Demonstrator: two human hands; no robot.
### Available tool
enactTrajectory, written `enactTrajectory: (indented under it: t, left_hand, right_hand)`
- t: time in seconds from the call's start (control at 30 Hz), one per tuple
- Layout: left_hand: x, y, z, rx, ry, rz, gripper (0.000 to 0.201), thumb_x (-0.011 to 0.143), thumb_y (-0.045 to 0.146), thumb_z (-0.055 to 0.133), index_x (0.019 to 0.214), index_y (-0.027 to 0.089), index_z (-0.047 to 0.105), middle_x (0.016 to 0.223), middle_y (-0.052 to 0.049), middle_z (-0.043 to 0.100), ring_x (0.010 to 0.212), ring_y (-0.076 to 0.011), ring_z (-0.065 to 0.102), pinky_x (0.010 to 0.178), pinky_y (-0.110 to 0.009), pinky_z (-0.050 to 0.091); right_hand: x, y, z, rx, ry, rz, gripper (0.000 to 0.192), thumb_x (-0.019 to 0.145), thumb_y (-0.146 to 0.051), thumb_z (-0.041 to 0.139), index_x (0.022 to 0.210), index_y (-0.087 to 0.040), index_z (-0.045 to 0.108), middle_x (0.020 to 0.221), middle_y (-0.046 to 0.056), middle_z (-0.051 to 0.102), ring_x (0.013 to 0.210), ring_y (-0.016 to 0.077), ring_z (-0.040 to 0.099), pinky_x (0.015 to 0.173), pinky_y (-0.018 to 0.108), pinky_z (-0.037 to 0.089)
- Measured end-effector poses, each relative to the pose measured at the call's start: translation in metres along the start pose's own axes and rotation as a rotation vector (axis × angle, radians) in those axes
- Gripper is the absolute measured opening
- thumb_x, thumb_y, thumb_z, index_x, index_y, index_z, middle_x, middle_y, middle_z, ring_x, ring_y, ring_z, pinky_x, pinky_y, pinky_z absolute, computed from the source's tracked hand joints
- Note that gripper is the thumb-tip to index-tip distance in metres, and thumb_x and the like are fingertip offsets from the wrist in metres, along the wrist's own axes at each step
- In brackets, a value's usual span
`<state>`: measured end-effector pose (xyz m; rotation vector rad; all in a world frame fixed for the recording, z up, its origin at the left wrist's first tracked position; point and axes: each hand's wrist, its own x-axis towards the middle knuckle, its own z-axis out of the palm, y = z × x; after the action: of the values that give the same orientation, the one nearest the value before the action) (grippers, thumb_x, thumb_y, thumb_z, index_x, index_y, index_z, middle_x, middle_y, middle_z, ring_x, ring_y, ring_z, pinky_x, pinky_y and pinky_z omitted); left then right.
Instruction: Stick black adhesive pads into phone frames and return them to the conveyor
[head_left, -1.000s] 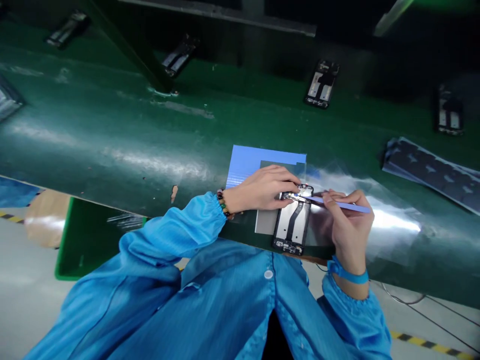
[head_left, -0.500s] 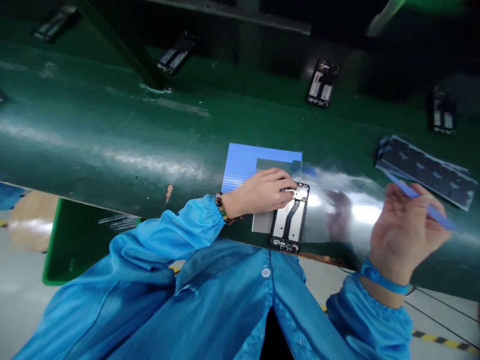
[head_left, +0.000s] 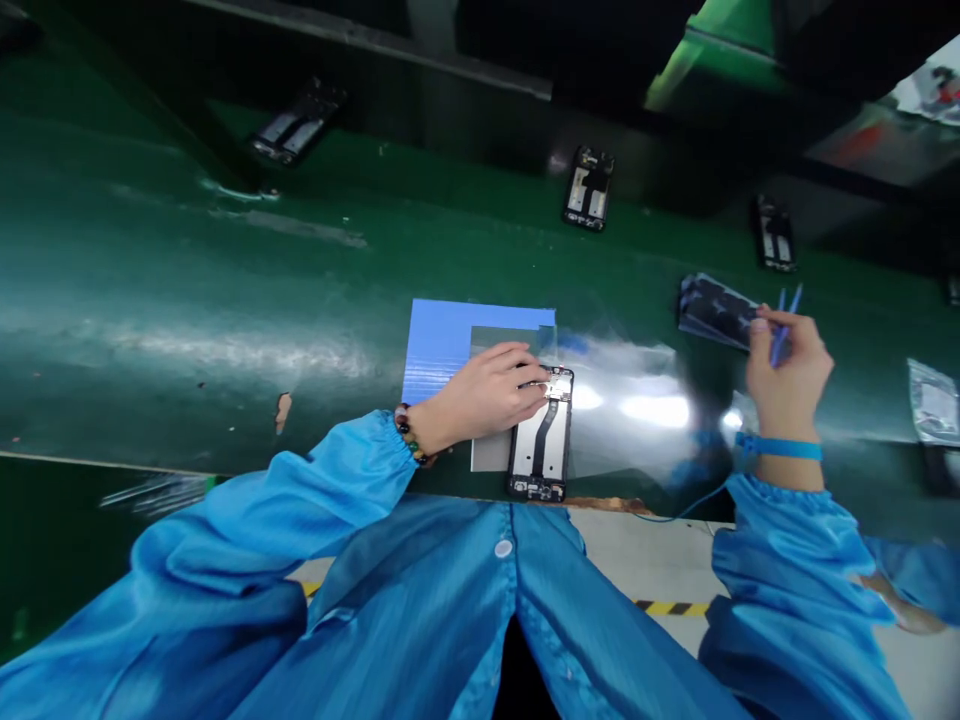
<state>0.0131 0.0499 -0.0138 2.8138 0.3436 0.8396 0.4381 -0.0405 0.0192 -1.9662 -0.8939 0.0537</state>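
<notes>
An opened phone (head_left: 553, 440), its back off and inner parts showing, lies upright before me at the table's front edge. My left hand (head_left: 495, 395) lies over its upper left side, with curled fingers gripping near the board at the top. At the right, my right hand (head_left: 789, 365) holds blue tweezers (head_left: 781, 335) between its fingers. The thumb and fingertips of that hand meet the right end of a stack of dark film strips (head_left: 712, 308); whether they pinch a strip cannot be made out.
Under my left hand lie a blue sheet (head_left: 439, 335) and a greyish sheet (head_left: 487, 458). Clear film (head_left: 622, 440) covers the table right of the phone. Other opened phones (head_left: 589, 188) lie farther back. A clear bag (head_left: 934, 400) is at the far right.
My right hand has moved forward to the dark strips, and the tweezers have turned more upright in it. My left hand stays on the phone. The view has shifted right.
</notes>
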Motion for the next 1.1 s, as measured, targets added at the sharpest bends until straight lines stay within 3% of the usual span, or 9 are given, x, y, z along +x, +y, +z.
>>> enactTrajectory:
  t: [0.13, 0.33, 0.43, 0.5, 0.6, 0.77, 0.87, 1.0, 1.1]
  left_hand:
    - [0.0, -0.001, -0.003, -0.027, 0.003, 0.007, 0.018, 0.108, 0.028, 0.065, 0.111, 0.018, 0.08, 0.115, -0.003, 0.084, 0.113, -0.0204, 0.077, 0.113, -0.043, 0.061]
    - [0.001, -0.003, -0.007, -0.079, 0.008, -0.027, 0.022, 0.108, 0.032, 0.067, 0.124, 0.019, 0.076, 0.121, -0.004, 0.083, 0.111, -0.0196, 0.08, 0.113, -0.042, 0.061]
    - [0.002, -0.004, -0.006, -0.066, 0.024, -0.017, 0.021, 0.108, 0.032, 0.067, 0.122, 0.019, 0.076, 0.12, -0.004, 0.083, 0.11, -0.0197, 0.08, 0.112, -0.041, 0.062]
    - [0.003, -0.005, -0.006, -0.066, 0.051, -0.016, 0.019, 0.107, 0.03, 0.068, 0.121, 0.02, 0.075, 0.12, -0.003, 0.083, 0.107, -0.0191, 0.079, 0.109, -0.041, 0.062]
    - [0.004, -0.006, -0.009, -0.101, 0.113, -0.031, 0.01, 0.107, 0.024, 0.067, 0.108, 0.019, 0.075, 0.114, -0.003, 0.083, 0.102, -0.0174, 0.078, 0.098, -0.037, 0.063]
    - [0.008, 0.006, -0.017, -0.145, 0.109, -0.053, 0.025, 0.108, 0.03, 0.065, 0.085, 0.019, 0.067, 0.097, -0.002, 0.081, 0.095, -0.0175, 0.074, 0.088, -0.034, 0.059]
    - [0.013, 0.023, -0.016, -0.133, -0.052, 0.053, 0.022, 0.11, 0.036, 0.063, 0.1, 0.018, 0.072, 0.114, -0.005, 0.08, 0.108, -0.0203, 0.074, 0.103, -0.039, 0.057]
    - [0.024, 0.047, -0.007, -0.016, -0.235, 0.136, 0.037, 0.11, 0.049, 0.063, 0.127, 0.018, 0.071, 0.144, -0.01, 0.072, 0.128, -0.0247, 0.068, 0.121, -0.044, 0.047]
    - [0.03, 0.056, 0.003, 0.031, -0.278, 0.105, 0.053, 0.108, 0.059, 0.061, 0.139, 0.016, 0.067, 0.149, -0.012, 0.069, 0.132, -0.0274, 0.065, 0.124, -0.047, 0.044]
  right_hand:
    - [0.014, 0.017, 0.001, -0.097, -0.17, 0.068, 0.044, 0.063, 0.01, 0.088, 0.096, -0.019, 0.083, 0.126, 0.01, 0.081, 0.13, 0.0215, 0.071, 0.117, 0.034, 0.037]
    - [0.013, 0.021, -0.004, -0.336, -0.295, -0.112, 0.011, 0.089, -0.01, 0.082, 0.097, -0.016, 0.082, 0.126, 0.014, 0.081, 0.139, 0.0237, 0.07, 0.115, 0.034, 0.045]
    - [0.013, 0.025, -0.009, -0.457, -0.258, -0.184, 0.011, 0.098, -0.02, 0.075, 0.106, -0.015, 0.081, 0.13, 0.017, 0.08, 0.133, 0.0244, 0.073, 0.112, 0.032, 0.049]
    - [0.004, 0.025, -0.014, -0.514, -0.151, -0.252, 0.014, 0.1, -0.025, 0.073, 0.105, -0.013, 0.08, 0.126, 0.02, 0.081, 0.124, 0.0266, 0.078, 0.108, 0.034, 0.053]
    - [-0.039, 0.017, -0.026, -0.456, -0.038, -0.46, 0.017, 0.1, -0.032, 0.074, 0.105, -0.017, 0.08, 0.125, 0.017, 0.082, 0.122, 0.0294, 0.079, 0.106, 0.039, 0.058]
    - [-0.149, -0.002, -0.035, -0.288, -0.3, -0.654, 0.014, 0.099, -0.029, 0.077, 0.112, -0.027, 0.08, 0.131, 0.007, 0.081, 0.121, 0.0294, 0.079, 0.106, 0.047, 0.063]
    - [-0.184, -0.01, -0.033, -0.219, -0.415, -0.603, 0.019, 0.104, -0.03, 0.07, 0.121, -0.027, 0.079, 0.139, 0.007, 0.078, 0.14, 0.0325, 0.068, 0.118, 0.056, 0.056]
    - [-0.193, -0.027, -0.022, 0.058, -0.23, -0.321, 0.036, 0.113, -0.037, 0.052, 0.142, -0.022, 0.069, 0.131, 0.011, 0.08, 0.137, 0.032, 0.071, 0.122, 0.064, 0.05]
    - [-0.191, -0.04, -0.006, 0.266, -0.137, -0.056, 0.043, 0.108, -0.046, 0.067, 0.141, -0.019, 0.068, 0.121, 0.012, 0.082, 0.12, 0.0305, 0.08, 0.119, 0.061, 0.055]
